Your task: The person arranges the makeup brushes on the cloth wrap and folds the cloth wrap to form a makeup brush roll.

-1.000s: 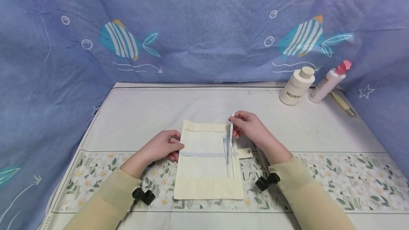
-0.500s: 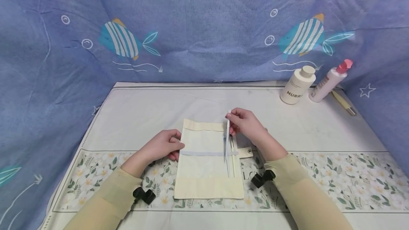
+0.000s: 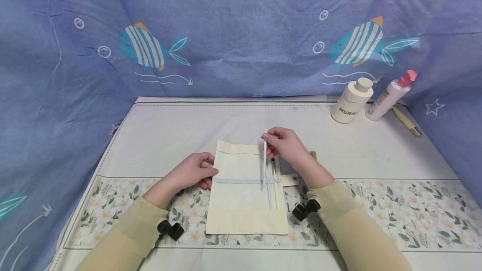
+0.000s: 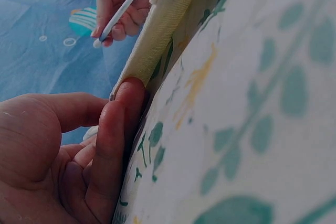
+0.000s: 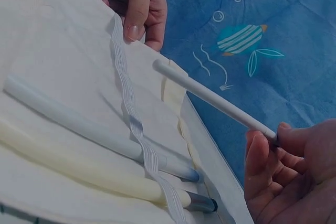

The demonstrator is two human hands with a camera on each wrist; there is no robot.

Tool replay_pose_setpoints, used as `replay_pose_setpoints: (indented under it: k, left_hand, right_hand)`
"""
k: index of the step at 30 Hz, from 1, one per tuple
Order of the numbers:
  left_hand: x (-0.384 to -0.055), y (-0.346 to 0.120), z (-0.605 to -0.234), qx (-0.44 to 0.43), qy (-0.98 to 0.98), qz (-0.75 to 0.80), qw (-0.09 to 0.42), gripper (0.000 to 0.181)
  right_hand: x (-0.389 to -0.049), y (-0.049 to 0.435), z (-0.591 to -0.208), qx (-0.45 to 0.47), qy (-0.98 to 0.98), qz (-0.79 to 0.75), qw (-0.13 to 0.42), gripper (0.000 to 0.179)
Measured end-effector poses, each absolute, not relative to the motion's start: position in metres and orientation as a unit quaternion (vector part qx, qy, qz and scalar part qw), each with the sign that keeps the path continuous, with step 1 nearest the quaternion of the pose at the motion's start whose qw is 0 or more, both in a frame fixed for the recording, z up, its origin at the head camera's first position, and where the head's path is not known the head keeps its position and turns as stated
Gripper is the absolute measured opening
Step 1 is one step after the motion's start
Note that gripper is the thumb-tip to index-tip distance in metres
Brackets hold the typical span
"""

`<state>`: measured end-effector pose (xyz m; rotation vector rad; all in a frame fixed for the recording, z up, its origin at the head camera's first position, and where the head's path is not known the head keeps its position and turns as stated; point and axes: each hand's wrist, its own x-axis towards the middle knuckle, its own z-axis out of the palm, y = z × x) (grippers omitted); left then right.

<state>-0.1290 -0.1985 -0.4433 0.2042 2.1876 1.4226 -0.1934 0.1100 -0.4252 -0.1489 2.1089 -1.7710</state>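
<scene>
A cream canvas pen roll (image 3: 237,195) lies unfolded on the table, with a pale elastic band (image 3: 237,181) across it. My left hand (image 3: 196,170) pinches the roll's left edge between thumb and fingers. My right hand (image 3: 284,143) pinches a slim white pen (image 5: 215,98) near its upper end. The pen slants above the roll's right part, its lower end near the elastic; whether it touches is unclear. Under the elastic sit a white stick with a bluish end (image 5: 79,116) and a cream stick with a metal and black end (image 5: 89,174).
A snap tab (image 3: 290,180) sticks out at the roll's right side. A white bottle (image 3: 350,101) and a pink-topped pump bottle (image 3: 388,99) stand at the back right, beside a wooden-handled tool (image 3: 406,122). Something with a rounded brown end (image 3: 313,154) lies partly behind the right forearm.
My right hand has moved a little left with the white pen, bringing it off the two sticks toward their left. The left hand stays on the roll's edge.
</scene>
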Motion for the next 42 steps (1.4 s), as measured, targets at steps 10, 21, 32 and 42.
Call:
replay_pose_setpoints:
  k: [10, 21, 32, 42]
  left_hand:
    - [-0.1291, -0.1978, -0.4421, 0.075, 0.808, 0.523, 0.260, 0.028]
    - [-0.1311, -0.1987, -0.4425, 0.074, 0.812, 0.517, 0.259, 0.029]
    - [-0.1306, -0.1998, -0.4431, 0.069, 0.809, 0.522, 0.260, 0.029]
    - [-0.1303, -0.1991, -0.4431, 0.069, 0.807, 0.525, 0.260, 0.029]
  right_hand:
    - [-0.1945, 0.1113, -0.4257, -0.064, 0.740, -0.641, 0.192, 0.032]
    - [-0.1970, 0.1111, -0.4217, -0.041, 0.714, -0.680, 0.161, 0.032]
    - [-0.1997, 0.1115, -0.4248, -0.014, 0.710, -0.690, 0.143, 0.027]
    - [-0.2005, 0.1126, -0.4302, 0.005, 0.721, -0.679, 0.140, 0.021]
